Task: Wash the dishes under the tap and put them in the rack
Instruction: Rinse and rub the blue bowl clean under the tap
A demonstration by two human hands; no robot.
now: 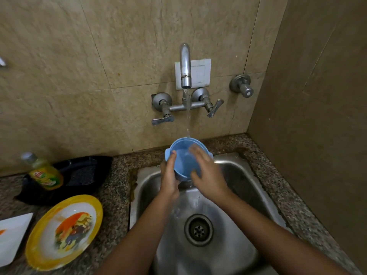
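A blue plastic bowl (183, 157) is held over the steel sink (234, 175), right under the running tap (185, 66), and water stands in it. My left hand (169, 175) grips its left rim and underside, thumb inside the rim. My right hand (206, 171) lies across the bowl's right side, fingers spread and reaching into it, slightly blurred. A thin stream of water falls into the bowl and spills off its lower edge into the sink.
On the granite counter at left lie a yellow-rimmed plate (63, 233) with a printed picture, a white square plate (12, 237), a black tray (79, 173) and a yellow dish soap bottle (44, 173). The drain (198, 230) sits mid-sink. Tiled walls close the back and right.
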